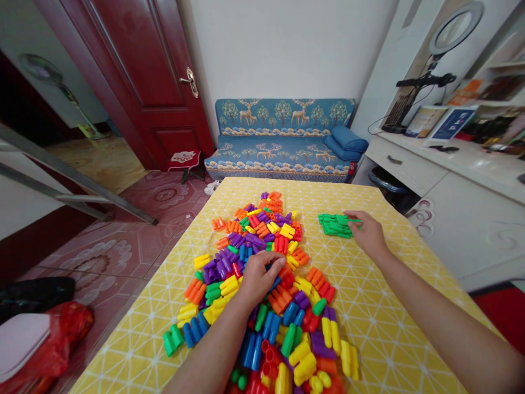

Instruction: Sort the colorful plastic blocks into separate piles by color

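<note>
A big heap of coloured plastic building blocks (262, 273) in orange, purple, yellow, blue, red and green covers the middle of a table with a yellow patterned cloth (389, 328). My left hand (258, 279) rests on the heap, its fingers curled down among the blocks; what they hold is hidden. To the right lies a small separate group of green blocks (334, 224). My right hand (369, 232) reaches its right edge, fingertips pinched on a green block there.
A blue patterned sofa (283, 137) stands beyond the table's far edge, a dark red door (143, 76) at the left. White cabinets with a ring light (455, 27) line the right side. A red bag (61, 334) lies on the floor at left.
</note>
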Motion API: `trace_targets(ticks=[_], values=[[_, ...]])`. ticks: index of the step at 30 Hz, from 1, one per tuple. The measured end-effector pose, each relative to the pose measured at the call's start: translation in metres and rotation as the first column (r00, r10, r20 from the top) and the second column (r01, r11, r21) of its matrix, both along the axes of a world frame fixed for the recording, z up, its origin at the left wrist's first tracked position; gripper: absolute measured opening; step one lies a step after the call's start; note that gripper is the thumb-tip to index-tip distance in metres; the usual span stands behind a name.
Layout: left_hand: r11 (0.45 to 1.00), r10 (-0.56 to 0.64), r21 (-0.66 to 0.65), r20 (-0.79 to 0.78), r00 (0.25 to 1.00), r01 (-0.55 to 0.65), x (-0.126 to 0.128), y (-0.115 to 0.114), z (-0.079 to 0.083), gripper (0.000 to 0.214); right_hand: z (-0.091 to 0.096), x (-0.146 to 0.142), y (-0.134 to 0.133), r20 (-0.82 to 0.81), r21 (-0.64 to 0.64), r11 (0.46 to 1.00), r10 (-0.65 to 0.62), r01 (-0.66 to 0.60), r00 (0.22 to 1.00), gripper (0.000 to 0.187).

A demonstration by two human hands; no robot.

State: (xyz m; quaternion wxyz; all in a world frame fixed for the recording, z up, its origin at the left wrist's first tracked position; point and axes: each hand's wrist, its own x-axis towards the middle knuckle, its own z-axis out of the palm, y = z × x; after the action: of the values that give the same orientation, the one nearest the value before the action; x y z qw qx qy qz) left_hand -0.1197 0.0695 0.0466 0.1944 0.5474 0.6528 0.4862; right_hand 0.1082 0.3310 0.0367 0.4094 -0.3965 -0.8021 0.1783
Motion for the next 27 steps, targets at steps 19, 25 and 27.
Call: trace_targets(ticks=[19, 25, 27], values=[[0.876, 0.211, -0.297, -0.47, 0.857, -0.379, -0.096, -0.017, -0.002, 0.043, -0.047, -0.046, -0.116, -0.191, -0.167, 0.963, 0.179, -0.211, 0.965, 0.017], [0.985, 0.09, -0.141, -0.102, 0.991, -0.104, -0.073, -0.005, 0.009, 0.034, -0.05, -0.046, -0.115, -0.199, -0.181, 0.957, 0.191, -0.228, 0.961, 0.017], [0.991, -0.027, -0.136, -0.137, 0.99, 0.008, -0.063, 0.003, 0.014, 0.03, -0.049, -0.045, -0.115, -0.2, -0.181, 0.958, 0.188, -0.224, 0.962, 0.016]])
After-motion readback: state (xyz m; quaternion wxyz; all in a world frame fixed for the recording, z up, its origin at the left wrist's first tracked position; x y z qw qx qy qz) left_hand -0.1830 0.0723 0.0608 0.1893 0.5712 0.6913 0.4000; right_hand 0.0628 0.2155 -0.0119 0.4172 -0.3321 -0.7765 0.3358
